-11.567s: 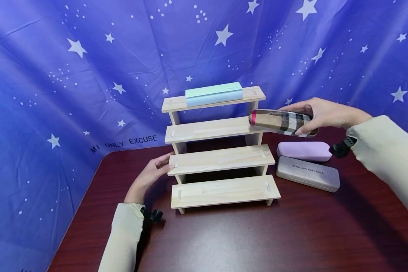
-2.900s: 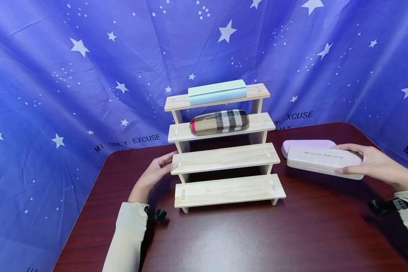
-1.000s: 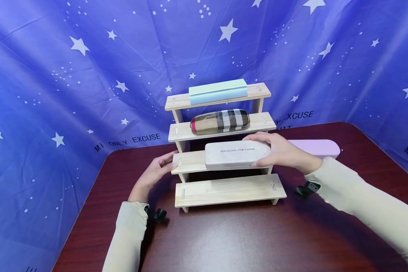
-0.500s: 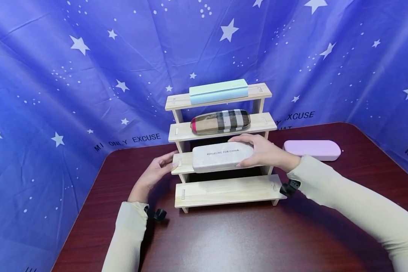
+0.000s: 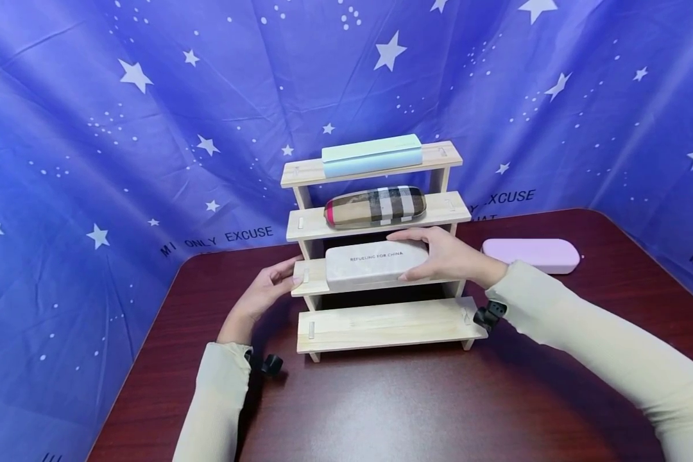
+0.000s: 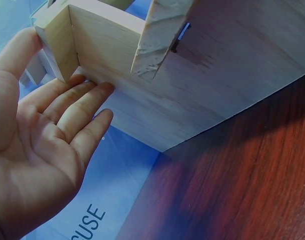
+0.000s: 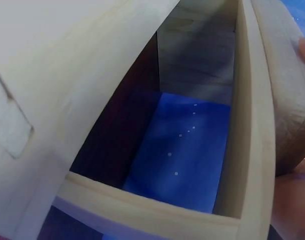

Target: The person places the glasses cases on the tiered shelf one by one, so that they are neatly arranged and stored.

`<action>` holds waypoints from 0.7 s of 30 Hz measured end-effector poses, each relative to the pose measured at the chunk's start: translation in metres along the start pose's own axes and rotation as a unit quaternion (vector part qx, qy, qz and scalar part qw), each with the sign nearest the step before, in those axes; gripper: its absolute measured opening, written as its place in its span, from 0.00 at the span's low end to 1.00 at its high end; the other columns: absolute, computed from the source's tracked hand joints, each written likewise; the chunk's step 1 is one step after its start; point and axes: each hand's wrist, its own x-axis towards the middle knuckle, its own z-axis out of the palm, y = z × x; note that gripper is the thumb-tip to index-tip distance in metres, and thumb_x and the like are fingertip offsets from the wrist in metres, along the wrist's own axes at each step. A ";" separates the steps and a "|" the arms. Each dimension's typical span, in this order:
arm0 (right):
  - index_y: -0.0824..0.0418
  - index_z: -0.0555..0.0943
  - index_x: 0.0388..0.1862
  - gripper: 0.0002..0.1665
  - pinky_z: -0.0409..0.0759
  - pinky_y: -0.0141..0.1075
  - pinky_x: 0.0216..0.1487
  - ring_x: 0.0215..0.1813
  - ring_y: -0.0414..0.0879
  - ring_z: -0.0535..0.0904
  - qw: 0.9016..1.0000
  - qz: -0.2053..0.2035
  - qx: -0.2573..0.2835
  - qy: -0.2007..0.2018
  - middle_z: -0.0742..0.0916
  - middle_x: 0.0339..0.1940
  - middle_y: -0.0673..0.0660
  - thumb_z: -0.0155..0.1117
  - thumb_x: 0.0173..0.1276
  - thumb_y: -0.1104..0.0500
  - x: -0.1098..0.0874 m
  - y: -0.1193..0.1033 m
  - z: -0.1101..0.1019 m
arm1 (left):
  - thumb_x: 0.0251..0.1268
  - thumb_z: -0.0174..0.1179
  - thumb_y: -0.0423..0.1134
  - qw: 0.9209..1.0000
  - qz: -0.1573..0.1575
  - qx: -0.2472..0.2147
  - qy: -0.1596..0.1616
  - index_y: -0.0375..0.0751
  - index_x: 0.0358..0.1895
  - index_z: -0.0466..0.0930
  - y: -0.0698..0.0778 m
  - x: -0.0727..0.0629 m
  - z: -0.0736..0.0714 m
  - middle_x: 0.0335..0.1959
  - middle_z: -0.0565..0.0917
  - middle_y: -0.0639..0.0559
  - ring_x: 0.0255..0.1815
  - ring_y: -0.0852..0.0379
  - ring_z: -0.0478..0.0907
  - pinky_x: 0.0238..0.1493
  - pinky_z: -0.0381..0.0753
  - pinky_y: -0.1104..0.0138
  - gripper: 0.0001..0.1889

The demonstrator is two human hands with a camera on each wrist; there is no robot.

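My right hand [image 5: 447, 255] grips the right end of a pale grey glasses case [image 5: 364, 264] lettered "REFUELING FOR CHINA", thumb in front and fingers behind. The case lies along the second step from the bottom of a four-step wooden display shelf [image 5: 389, 324]. In the right wrist view the case [image 7: 287, 85] is at the right edge, against the board. My left hand [image 5: 262, 292] holds the left end of that same step. The left wrist view shows the thumb of my left hand [image 6: 47, 125] on the board's edge and its fingers against the side panel.
A mint-blue glasses case [image 5: 372, 157] lies on the top step, a plaid one [image 5: 375, 207] on the step below. To the shelf's right, a lilac case [image 5: 531, 255] lies on the dark red table [image 5: 381, 410]. A starry blue curtain [image 5: 150, 128] hangs behind.
My right hand has carried the grey case from the table leftward onto the second step from the bottom. The plaid case was put on its step earlier. My left hand stays at the shelf.
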 end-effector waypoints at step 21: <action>0.59 0.72 0.65 0.45 0.66 0.46 0.60 0.61 0.52 0.71 1.000 0.010 -0.005 0.007 0.77 0.63 0.59 0.78 0.46 0.53 -0.005 -0.001 -0.001 | 0.65 0.52 0.29 1.000 0.002 0.004 -0.004 0.27 0.68 0.59 0.001 -0.001 0.000 0.63 0.68 0.28 0.50 0.66 0.76 0.51 0.74 0.73 0.28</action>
